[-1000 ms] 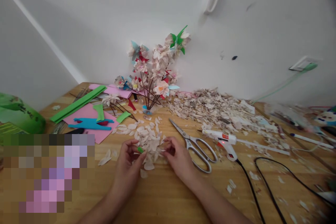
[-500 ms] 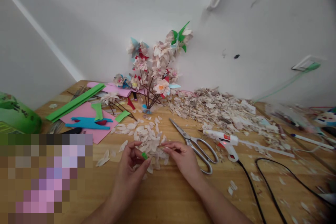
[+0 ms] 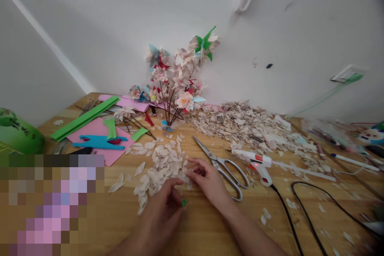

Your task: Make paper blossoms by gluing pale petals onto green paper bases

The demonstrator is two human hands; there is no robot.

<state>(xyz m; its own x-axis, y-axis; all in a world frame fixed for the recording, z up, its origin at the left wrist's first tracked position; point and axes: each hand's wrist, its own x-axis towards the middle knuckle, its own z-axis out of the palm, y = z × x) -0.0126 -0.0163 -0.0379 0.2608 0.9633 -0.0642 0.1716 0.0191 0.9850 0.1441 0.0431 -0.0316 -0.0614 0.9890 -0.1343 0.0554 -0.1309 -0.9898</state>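
Pinching green scrap (image 3: 183,203) in my left hand (image 3: 163,214); right hand (image 3: 207,179) curled on petal pile (image 3: 162,159), grip unclear; wrist sweep risked scattering it.

Green piece: a small bright-green scrap (image 3: 183,203), seemingly of paper, is pinched at the fingertips of the left hand (image 3: 162,216). Only a little of it is seen past the fingers, so its shape cannot be told.
Green piece, place: it is held just short of the heap's near edge, close beside the right hand (image 3: 210,182).
Petals: a loose heap of pale cream-pink paper petals (image 3: 163,164), pointed ovals, is spread flat and overlapping.
Petals, place: the heap lies just beyond the left fingers. Its right edge is touched by the right fingertips (image 3: 191,173).
Strays: single petals are scattered apart, left of the left fingers.
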